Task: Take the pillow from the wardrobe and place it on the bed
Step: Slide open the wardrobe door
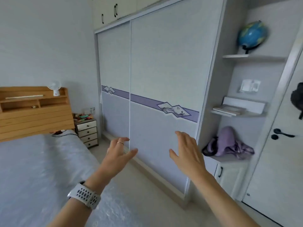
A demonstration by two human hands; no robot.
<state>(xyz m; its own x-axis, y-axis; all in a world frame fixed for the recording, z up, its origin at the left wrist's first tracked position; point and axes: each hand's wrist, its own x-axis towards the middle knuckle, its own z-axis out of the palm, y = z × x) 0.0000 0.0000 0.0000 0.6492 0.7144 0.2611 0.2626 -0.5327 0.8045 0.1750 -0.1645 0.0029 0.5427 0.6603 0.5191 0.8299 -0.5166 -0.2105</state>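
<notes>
The wardrobe [160,66] fills the middle of the view, its two pale sliding doors closed, a purple band running across them. No pillow is in sight. The bed [37,169] with a light blue cover lies at the left, against a wooden headboard [32,112]. My left hand [118,154], with a ring and a white watch on the wrist, is raised with fingers spread in front of the seam between the doors. My right hand [186,153] is held up open before the right door. Neither hand holds anything, and I cannot tell whether they touch the doors.
Open shelves at the right carry a globe [252,36], books [229,109] and a purple cloth bundle [229,145]. A white door with a black handle [282,133] is at the far right. A small drawer unit [87,132] stands between bed and wardrobe. A narrow floor strip runs along the wardrobe.
</notes>
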